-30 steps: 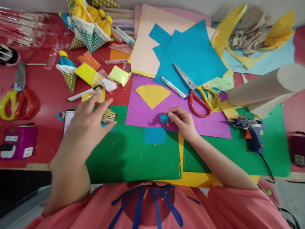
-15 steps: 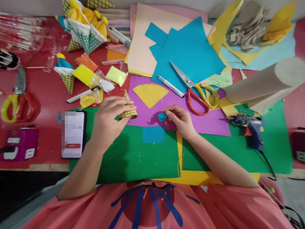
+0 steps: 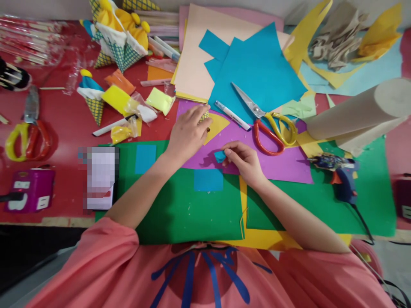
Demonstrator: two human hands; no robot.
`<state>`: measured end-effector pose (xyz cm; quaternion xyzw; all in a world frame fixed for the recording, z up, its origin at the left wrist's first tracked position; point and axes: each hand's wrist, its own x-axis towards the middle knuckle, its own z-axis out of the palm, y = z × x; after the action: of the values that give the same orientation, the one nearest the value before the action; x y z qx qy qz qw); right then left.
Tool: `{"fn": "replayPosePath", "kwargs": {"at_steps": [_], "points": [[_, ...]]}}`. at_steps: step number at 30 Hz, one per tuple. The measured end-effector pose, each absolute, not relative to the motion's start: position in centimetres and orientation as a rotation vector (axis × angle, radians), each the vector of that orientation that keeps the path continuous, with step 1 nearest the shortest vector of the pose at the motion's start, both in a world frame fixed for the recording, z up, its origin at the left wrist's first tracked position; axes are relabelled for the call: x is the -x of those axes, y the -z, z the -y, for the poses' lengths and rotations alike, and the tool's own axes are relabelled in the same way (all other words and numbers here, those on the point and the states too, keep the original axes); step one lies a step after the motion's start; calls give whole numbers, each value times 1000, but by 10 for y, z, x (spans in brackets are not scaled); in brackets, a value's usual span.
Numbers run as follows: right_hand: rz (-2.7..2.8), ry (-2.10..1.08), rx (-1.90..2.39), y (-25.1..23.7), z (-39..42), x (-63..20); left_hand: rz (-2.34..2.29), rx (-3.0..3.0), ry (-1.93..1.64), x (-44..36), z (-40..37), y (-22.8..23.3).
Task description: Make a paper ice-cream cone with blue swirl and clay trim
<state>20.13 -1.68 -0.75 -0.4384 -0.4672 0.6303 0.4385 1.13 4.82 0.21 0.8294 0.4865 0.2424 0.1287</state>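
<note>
My left hand (image 3: 189,130) is closed around a small yellow paper cone with a dark grid pattern (image 3: 204,117), mostly hidden behind the fingers. It hovers over the left part of a yellow paper sector (image 3: 220,125) on the purple sheet (image 3: 276,164). Between thumb and fingertips, my right hand (image 3: 244,161) pinches a small folded blue paper piece (image 3: 220,156) above that same sheet. Just below lies a blue paper rectangle (image 3: 208,180), and another blue rectangle (image 3: 145,158) rests on the green sheet (image 3: 180,214) beneath my left forearm's outer side.
Scissors (image 3: 257,110) and a white marker (image 3: 233,115) lie beyond my right hand. A paper roll (image 3: 349,111) and a glue gun (image 3: 345,182) are at right. Clay packets (image 3: 118,100), a phone (image 3: 101,177) and finished cones (image 3: 123,47) are at left.
My left hand has moved right and away from me with the patterned cone, uncovering a blue rectangle on the green sheet. My right hand still pinches the folded blue piece in nearly the same place.
</note>
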Motion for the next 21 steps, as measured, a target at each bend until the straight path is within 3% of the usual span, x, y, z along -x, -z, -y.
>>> {"fn": "replayPosePath", "kwargs": {"at_steps": [7,13,21], "points": [[1187,-1549,1094,8,18,-200,-1283,-2385,-956,-6,-10,-25],[1263,-1486,1103,7,20,-201,-1048,-2416,-939,-10,15,-6],[1089,-1646,1000,3,18,-200,-1079,-2192,-1124,-16,12,3]]}}
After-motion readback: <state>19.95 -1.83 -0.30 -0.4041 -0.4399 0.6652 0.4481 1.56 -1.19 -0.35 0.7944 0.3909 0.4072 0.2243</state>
